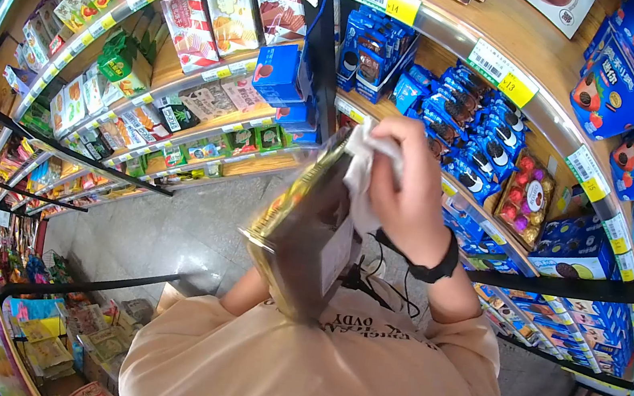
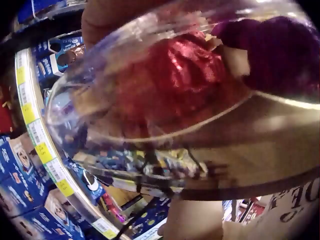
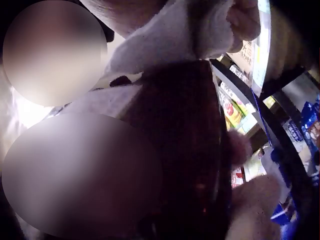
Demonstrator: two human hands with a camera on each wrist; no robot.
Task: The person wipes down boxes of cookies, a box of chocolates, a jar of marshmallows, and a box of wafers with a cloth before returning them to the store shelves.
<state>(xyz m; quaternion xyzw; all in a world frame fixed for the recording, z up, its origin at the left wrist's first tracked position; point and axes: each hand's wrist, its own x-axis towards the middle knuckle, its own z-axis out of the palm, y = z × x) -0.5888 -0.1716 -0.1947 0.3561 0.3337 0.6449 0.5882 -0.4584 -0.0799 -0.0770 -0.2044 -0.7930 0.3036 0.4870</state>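
A flat box of foil-wrapped chocolates (image 1: pixel 289 226) is held up tilted in front of the chest, its dark underside facing the head camera. Red and purple foil pieces show through the clear plastic lid (image 2: pixel 180 75) in the left wrist view. My right hand (image 1: pixel 410 195), with a black band on the wrist, pinches a white cloth (image 1: pixel 368 181) against the box's upper edge. My left hand is hidden behind the box in the head view. In the right wrist view, fingers of the left hand (image 3: pixel 255 205) grip the box's side edge.
Shelves of packaged snacks curve round both sides. A similar chocolate box (image 1: pixel 525 196) sits on the right shelf beside blue cookie packs (image 1: pixel 472 131). A blue carton (image 1: pixel 278 73) juts from the left shelf. A basket rim (image 1: pixel 103 281) shows at lower left above grey floor tiles (image 1: pixel 144 214).
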